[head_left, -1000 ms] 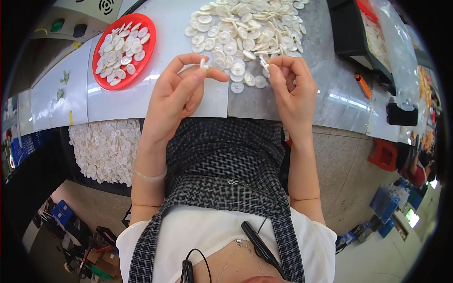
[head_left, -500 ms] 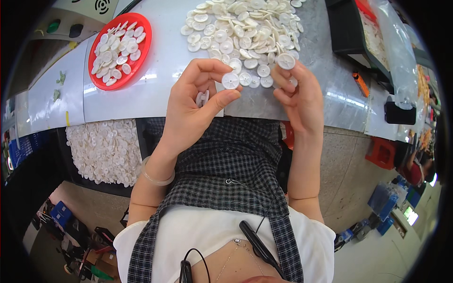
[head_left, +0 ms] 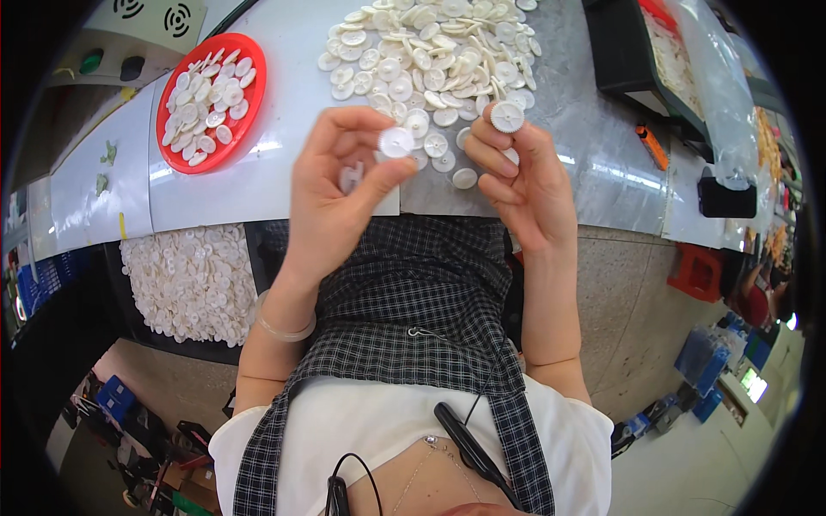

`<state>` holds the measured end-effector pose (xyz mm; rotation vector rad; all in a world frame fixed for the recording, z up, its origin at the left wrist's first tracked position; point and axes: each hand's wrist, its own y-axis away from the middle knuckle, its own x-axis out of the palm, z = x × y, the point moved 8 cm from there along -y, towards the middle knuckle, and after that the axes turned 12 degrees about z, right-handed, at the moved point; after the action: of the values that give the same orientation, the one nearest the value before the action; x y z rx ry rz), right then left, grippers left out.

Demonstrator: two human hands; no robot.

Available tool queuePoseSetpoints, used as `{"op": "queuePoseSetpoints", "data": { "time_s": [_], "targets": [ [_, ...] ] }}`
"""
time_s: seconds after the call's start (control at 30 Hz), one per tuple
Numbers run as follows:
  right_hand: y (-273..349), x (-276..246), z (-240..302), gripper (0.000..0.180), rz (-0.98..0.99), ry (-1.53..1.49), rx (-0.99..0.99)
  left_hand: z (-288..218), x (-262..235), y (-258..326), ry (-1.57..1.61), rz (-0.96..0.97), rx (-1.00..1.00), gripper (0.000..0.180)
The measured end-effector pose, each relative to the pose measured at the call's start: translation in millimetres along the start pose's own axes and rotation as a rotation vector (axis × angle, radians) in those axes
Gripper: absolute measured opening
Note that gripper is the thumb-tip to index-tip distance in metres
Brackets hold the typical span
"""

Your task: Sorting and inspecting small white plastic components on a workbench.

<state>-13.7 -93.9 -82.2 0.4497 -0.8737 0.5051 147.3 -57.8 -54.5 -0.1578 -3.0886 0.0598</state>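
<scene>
My left hand (head_left: 331, 185) pinches a white plastic gear (head_left: 397, 143) between thumb and fingertips. More white gears (head_left: 351, 178) are tucked in its curled fingers, partly hidden. In my right hand (head_left: 538, 185), a toothed white gear (head_left: 507, 116) is held up at the fingertips, its face showing fine teeth round the rim. A second white piece shows between that hand's fingers, mostly covered. Just beyond both hands a heap of white gears (head_left: 430, 64) spreads over the metal tabletop (head_left: 594, 185). One loose gear (head_left: 465, 178) lies between the hands, closer to the front edge.
A red round tray (head_left: 254, 103) of white gears stands at the far left. Below the table edge, a black bin holds many white pieces (head_left: 189, 284). To the right are a black crate (head_left: 615, 52), an orange-and-black tool (head_left: 653, 148) and a dark phone-like slab (head_left: 728, 199).
Both hands have shifted slightly left with their gears. The right hand's gear has turned to show its toothed rim. A loose gear now lies nearer the front edge between the hands.
</scene>
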Motion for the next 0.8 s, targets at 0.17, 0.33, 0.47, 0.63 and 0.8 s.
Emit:
{"op": "queuePoseSetpoints", "data": {
  "time_s": [0.17, 0.33, 0.47, 0.63, 0.8],
  "targets": [
    [-0.5, 1.7, -2.5, 0.018, 0.07, -0.069, 0.031, -26.4, -80.8, 11.5, -0.248, -0.469, 0.148, 0.03],
    [-2.0, 4.3, -5.0, 0.016, 0.012, -0.084, 0.038, -44.8, -106.0, 26.5, -0.156, -0.617, 0.31, 0.03],
    [-1.8, 4.0, -5.0, 0.015, -0.04, -0.118, 0.045, -25.0, -66.3, 17.3, -0.364, -0.388, 0.107, 0.02],
    [-1.0, 4.8, -5.3, 0.015, -0.032, -0.154, 0.05, -11.6, -23.2, 9.9, -0.29, -0.157, 0.085, 0.016],
    [1.1, 1.5, -4.6, 0.014, -0.025, -0.139, 0.044, -6.8, -10.2, 4.5, -0.311, -0.051, 0.05, 0.018]
  ]
}}
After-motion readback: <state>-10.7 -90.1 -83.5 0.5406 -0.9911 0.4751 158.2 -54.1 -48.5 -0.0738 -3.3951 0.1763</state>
